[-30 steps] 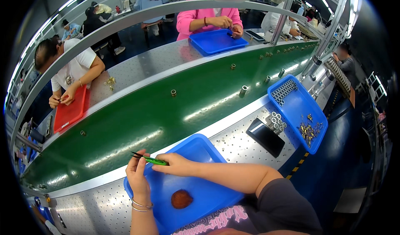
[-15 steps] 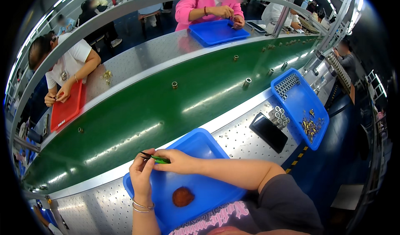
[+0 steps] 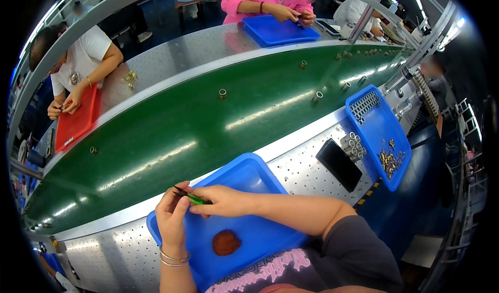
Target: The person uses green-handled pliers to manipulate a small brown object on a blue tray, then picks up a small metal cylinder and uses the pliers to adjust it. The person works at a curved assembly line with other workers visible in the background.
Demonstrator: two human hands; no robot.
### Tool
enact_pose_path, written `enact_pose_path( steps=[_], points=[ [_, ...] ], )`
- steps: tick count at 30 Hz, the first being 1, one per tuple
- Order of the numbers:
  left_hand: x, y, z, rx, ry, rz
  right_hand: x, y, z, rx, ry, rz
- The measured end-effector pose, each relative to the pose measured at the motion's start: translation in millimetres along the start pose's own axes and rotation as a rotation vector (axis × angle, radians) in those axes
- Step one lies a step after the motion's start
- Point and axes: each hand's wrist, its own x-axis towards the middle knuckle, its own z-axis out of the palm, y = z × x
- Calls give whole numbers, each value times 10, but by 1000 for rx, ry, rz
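Observation:
My right hand (image 3: 221, 201) is closed on a green-handled tool (image 3: 199, 200) with two dark pointed tips; whether it is snips or tweezers I cannot tell. The tips stand apart and point toward my left hand (image 3: 171, 211), whose fingers are bent and pinched close beside them. Anything between the left fingertips is too small or hidden to make out. Both hands hover over the far left part of a blue tray (image 3: 254, 168). In that tray, below my hands, lies a round reddish-brown bundle (image 3: 226, 242) that looks like fine tangled strands.
Beyond the tray runs a green conveyor belt (image 3: 171, 121) carrying scattered metal sleeves. A black phone (image 3: 339, 164) lies to the right, beside upright metal tubes (image 3: 353, 146). Another blue tray (image 3: 382, 132) holds rings and brass pieces. Two co-workers sit across the belt with trays.
The whole view has shifted slightly. The green tool's dark tips show wider apart now. Both hands keep nearly the same place over the tray.

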Motion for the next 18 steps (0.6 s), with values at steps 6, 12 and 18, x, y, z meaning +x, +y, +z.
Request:
enact_pose_path(
  steps=[6, 12, 18],
  points=[
    [-14, -38, -1, -2, 38, 34, -16, 31, -9, 125, -42, 34],
    [-10, -51, -71, 29, 110, 53, 6, 91, 45, 40, -53, 59],
    [31, -28, -14, -60, 80, 43, 5, 109, 51, 84, -25, 97]
  ],
)
